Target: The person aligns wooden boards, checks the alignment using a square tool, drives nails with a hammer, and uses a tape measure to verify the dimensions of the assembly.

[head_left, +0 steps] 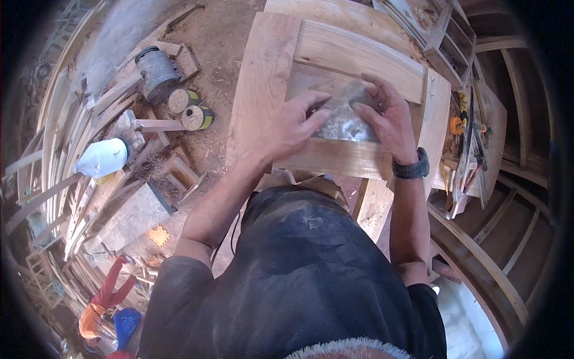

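Both hands flat on a framed wooden panel

Left hand (293, 122) and right hand (388, 119) press spread fingers on the grey recess (335, 107); the frame (359, 51) rims it, bare board (260, 84) lying leftward.

Bare pale wood frame (359, 57), smooth & matt; grey panel (341, 113) w/ dull mottled sheen; floor (209, 36) rough w/ sawdust.

A single view looks steeply down from the person's head, over the dark shirt (311, 281) that fills the lower middle, onto the desk (263, 78) close below. The forearms enter from the bottom edge and reach up to the centre, where the wooden panel (359, 48) lies near the lens. The fisheye bends straight boards toward the dark rim; the sawdust-strewn floor (215, 36) shows at left, farther off.
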A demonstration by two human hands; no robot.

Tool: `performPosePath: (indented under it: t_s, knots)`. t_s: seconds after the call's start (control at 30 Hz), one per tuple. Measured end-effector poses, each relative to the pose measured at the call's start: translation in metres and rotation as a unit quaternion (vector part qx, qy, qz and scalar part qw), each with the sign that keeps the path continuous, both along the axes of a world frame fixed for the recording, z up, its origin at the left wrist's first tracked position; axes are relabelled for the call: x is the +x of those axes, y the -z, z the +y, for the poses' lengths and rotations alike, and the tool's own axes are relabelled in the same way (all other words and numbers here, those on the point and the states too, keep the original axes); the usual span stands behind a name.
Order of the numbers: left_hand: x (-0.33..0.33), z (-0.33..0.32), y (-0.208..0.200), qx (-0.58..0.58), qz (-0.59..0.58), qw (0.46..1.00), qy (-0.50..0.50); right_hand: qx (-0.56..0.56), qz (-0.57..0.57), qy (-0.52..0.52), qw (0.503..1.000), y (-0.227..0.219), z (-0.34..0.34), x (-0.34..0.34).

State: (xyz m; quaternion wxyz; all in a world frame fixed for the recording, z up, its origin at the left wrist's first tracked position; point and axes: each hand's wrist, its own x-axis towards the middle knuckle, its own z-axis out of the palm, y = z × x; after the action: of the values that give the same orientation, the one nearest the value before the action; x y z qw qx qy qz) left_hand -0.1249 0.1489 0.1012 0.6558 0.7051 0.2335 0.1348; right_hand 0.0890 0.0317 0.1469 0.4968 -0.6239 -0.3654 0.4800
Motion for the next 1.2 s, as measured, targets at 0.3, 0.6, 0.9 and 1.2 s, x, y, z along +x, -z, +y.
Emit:
performPosePath:
  t_s: [0.3, 0.6, 0.9, 1.2]
  knots:
    - [0.002, -0.034, 0.014, -0.276, -0.073, 0.940, -0.186, 0.072, -0.550, -0.226, 0.801, 0.009, 0.000, 0.003]
    - [-0.001, -0.058, 0.004, -0.392, -0.103, 0.883, -0.238, 0.106, -0.541, -0.274, 0.788, 0.023, 0.011, 0.018]
    - [-0.002, -0.064, -0.001, -0.459, -0.168, 0.823, -0.290, 0.086, -0.502, -0.105, 0.855, 0.018, -0.004, 0.007]
    - [0.013, -0.057, 0.011, -0.473, -0.172, 0.796, -0.337, 0.059, -0.366, -0.023, 0.928, 0.010, -0.021, 0.001]
